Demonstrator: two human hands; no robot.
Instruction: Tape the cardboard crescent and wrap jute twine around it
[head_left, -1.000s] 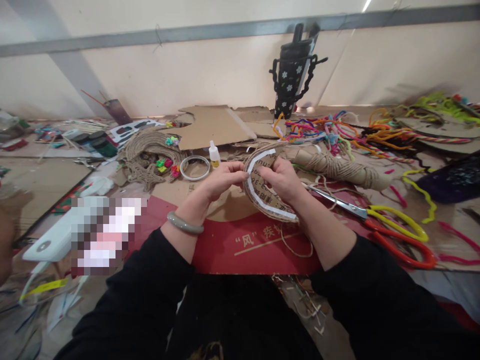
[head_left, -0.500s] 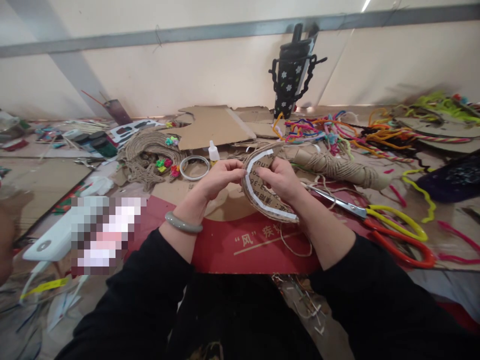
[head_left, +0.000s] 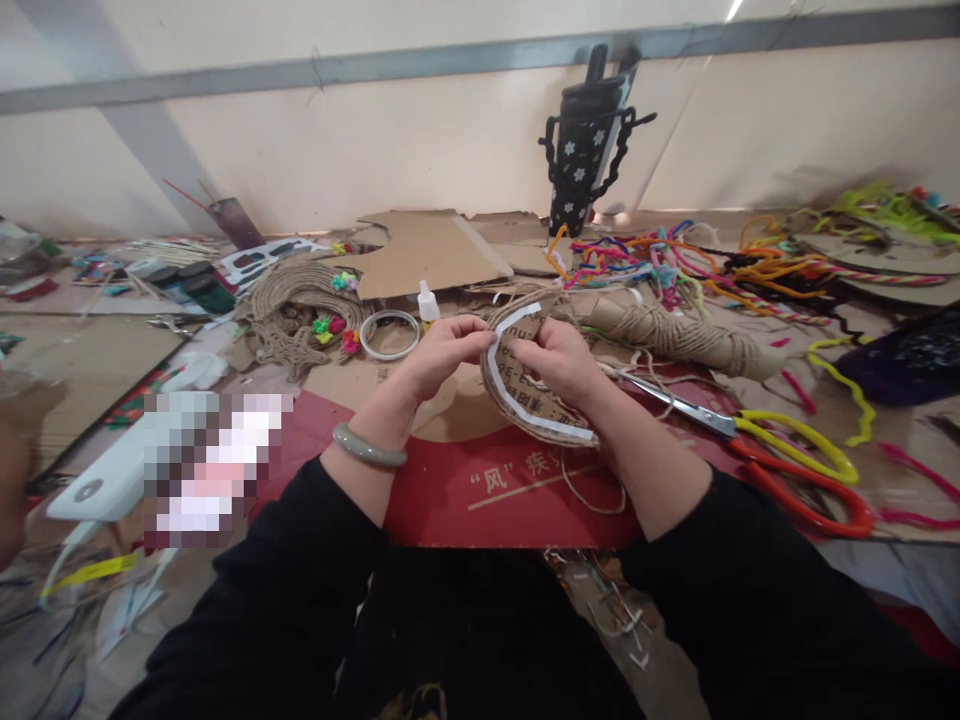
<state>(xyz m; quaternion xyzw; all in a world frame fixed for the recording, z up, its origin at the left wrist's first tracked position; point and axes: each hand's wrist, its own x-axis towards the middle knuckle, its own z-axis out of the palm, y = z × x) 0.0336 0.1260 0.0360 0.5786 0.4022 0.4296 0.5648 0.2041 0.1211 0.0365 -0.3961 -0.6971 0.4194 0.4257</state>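
A curved cardboard piece (head_left: pixel 529 393) with printed lettering is held up before me. A white strip (head_left: pixel 501 373) follows its curve, and brown twine (head_left: pixel 491 398) is laid along the outer edge. My left hand (head_left: pixel 448 352), a bangle on its wrist, is closed in a pinch on the twine at the piece's left edge. My right hand (head_left: pixel 561 362) grips the cardboard from the right, thumb on the printed face; its other fingers are partly hidden. Below, a loose loop of twine (head_left: pixel 600 508) lies on a red cardboard sheet (head_left: pixel 442 495).
Scissors (head_left: pixel 720 425) and a twine-wound roll (head_left: pixel 675 335) lie to the right. A small glue bottle (head_left: pixel 427 302), a clear ring (head_left: pixel 389 335) and a twine starfish (head_left: pixel 289 343) are at left. A tall black tumbler (head_left: pixel 581 160) stands behind, near colourful pipe cleaners (head_left: pixel 637 262).
The cardboard piece has shifted slightly left and turned a little in my hands. Both hands keep nearly the same place and grip.
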